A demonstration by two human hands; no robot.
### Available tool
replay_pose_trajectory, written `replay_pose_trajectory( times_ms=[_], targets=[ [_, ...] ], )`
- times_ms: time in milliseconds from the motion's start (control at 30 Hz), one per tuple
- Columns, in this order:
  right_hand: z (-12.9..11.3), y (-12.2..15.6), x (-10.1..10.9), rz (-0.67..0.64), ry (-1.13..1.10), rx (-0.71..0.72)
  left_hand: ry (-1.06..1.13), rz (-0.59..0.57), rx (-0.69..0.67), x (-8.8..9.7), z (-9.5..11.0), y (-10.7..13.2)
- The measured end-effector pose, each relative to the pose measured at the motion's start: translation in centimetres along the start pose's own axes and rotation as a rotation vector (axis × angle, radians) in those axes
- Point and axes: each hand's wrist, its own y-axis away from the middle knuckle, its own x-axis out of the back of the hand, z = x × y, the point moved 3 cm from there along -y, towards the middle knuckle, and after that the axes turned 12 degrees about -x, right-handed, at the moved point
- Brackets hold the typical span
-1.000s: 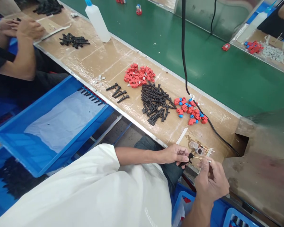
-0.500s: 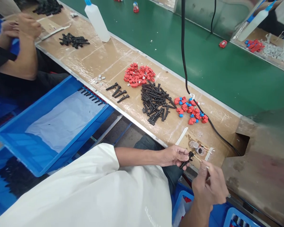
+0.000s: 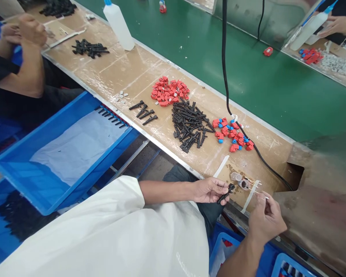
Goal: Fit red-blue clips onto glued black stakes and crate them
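Note:
My left hand (image 3: 210, 190) pinches a black plastic part (image 3: 226, 193) just off the table's front edge. Between the fingertips of my right hand (image 3: 266, 217) is a cotton swab (image 3: 256, 192), its far end at a small cup of dark liquid (image 3: 243, 184). Beside that stands a second clear cup (image 3: 235, 176), and more swabs (image 3: 252, 181) lie behind the two. A heap of black parts (image 3: 190, 125) rests farther up the table, with a pile of red pieces (image 3: 169, 91) behind it and red-and-blue pieces (image 3: 233, 134) to its right.
A black cable (image 3: 224, 57) hangs down across the table. Behind runs a green conveyor belt (image 3: 196, 42); a white bottle (image 3: 119, 27) stands near its edge. At left, a blue tray (image 3: 20, 184) holds a white sheet and black parts. A co-worker's hands (image 3: 25, 32) are at upper left.
My right hand has moved right and away from the black part, taking the swab from it to the dark cup. My left hand has barely shifted. Red pieces on the belt slid left.

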Motion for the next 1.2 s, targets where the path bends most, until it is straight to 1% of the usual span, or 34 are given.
replay_pose_trajectory(
  times_ms=[67, 167, 233, 300, 400, 433, 500, 533, 567, 633, 667, 733, 767, 800, 867, 933, 1000, 1100, 1200],
  targets=[
    [0.6, -0.3, -0.7, -0.017, 0.105, 0.077, -0.003, -0.001, -0.008, 0.2, 0.1, 0.1],
    [1.0, -0.4, -1.4, -0.025, 0.211, 0.139, -0.017, 0.002, -0.033, 0.4, 0.2, 0.4],
    [1.0, -0.4, -1.5, -0.032, 0.232, 0.166, -0.026, 0.016, -0.051, 0.7, 0.3, 0.6],
    [0.8, -0.5, -1.1, -0.048, 0.217, 0.168, -0.024, 0.022, -0.065, 1.0, 0.5, 0.8],
    [-0.5, -0.8, 0.1, -0.010, 0.172, 0.130, -0.005, 0.030, -0.099, 1.6, 1.1, 1.2],
    [-1.3, -0.9, 0.5, 0.022, 0.164, 0.138, 0.002, 0.037, -0.116, 1.9, 1.4, 1.3],
    [-3.3, -1.3, 0.6, 0.049, 0.164, 0.217, 0.019, 0.054, -0.160, 2.4, 2.2, 1.5],
    [-4.5, -1.5, 0.1, 0.016, 0.180, 0.276, 0.026, 0.060, -0.184, 2.6, 2.6, 1.5],
    [-5.6, -1.8, -0.7, -0.052, 0.216, 0.336, 0.031, 0.065, -0.211, 2.8, 3.1, 1.6],
    [-7.5, -2.6, -3.3, -0.232, 0.360, 0.419, 0.042, 0.077, -0.266, 3.1, 3.9, 1.6],
    [-8.2, -3.0, -4.9, -0.322, 0.475, 0.435, 0.048, 0.082, -0.288, 3.1, 4.2, 1.7],
    [-9.1, -4.1, -8.2, -0.457, 0.745, 0.422, 0.055, 0.086, -0.322, 3.1, 4.8, 1.8],
    [-9.4, -4.7, -9.7, -0.501, 0.859, 0.400, 0.055, 0.085, -0.335, 3.1, 5.1, 1.8],
    [-9.7, -5.2, -11.1, -0.528, 0.939, 0.375, 0.052, 0.081, -0.347, 3.0, 5.3, 1.9],
    [-10.2, -5.9, -13.0, -0.546, 1.009, 0.335, 0.048, 0.068, -0.366, 2.8, 5.7, 2.0],
    [-10.5, -6.1, -14.2, -0.529, 1.015, 0.319, 0.056, 0.058, -0.376, 2.8, 5.9, 2.0],
    [-10.6, -6.1, -14.7, -0.526, 1.017, 0.297, 0.066, 0.053, -0.374, 2.8, 6.1, 2.0],
    [-10.2, -5.9, -14.9, -0.541, 0.991, 0.236, 0.073, 0.054, -0.360, 3.0, 6.2, 2.0],
    [-9.8, -6.3, -14.8, -0.550, 0.922, 0.126, 0.072, 0.067, -0.350, 3.0, 6.2, 2.0]
  ],
)
